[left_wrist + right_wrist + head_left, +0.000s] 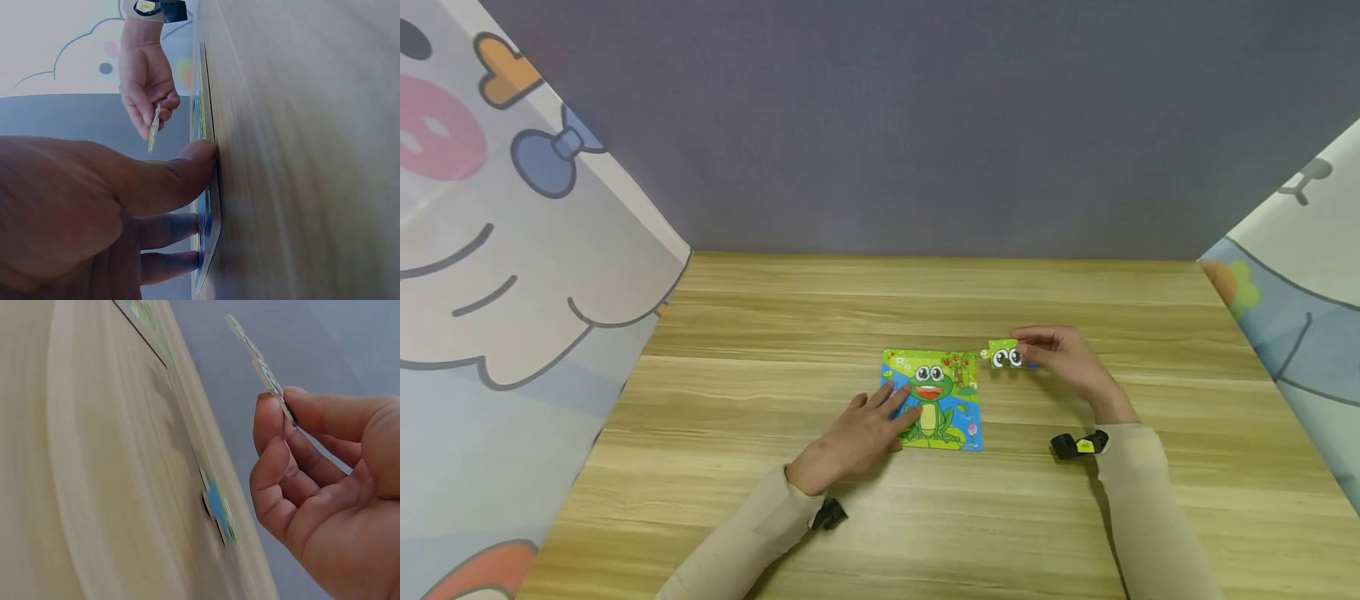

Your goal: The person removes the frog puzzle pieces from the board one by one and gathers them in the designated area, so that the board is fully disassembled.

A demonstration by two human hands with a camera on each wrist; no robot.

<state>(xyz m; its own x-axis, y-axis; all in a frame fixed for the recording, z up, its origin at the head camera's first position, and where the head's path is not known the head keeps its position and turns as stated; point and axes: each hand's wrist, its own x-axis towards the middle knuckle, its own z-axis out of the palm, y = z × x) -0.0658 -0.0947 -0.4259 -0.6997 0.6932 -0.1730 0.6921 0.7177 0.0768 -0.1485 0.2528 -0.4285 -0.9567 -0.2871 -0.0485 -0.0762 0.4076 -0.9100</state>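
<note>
Now my right hand (1066,360) pinches a flat green, eye-printed puzzle piece (1002,355).
Below centre, my left hand (865,432) rests spread fingers on a square green-and-blue frog puzzle (938,402).

Midway between the left and right edges of the yellow-brown, wood-grained tabletop (760,358), a square puzzle (932,398) shows a green, yellow-bellied frog (929,415) on blue and lime. Closer to the right edge, a small lime-green jigsaw piece (1004,355) bears black-and-white eyes (999,359).
</note>
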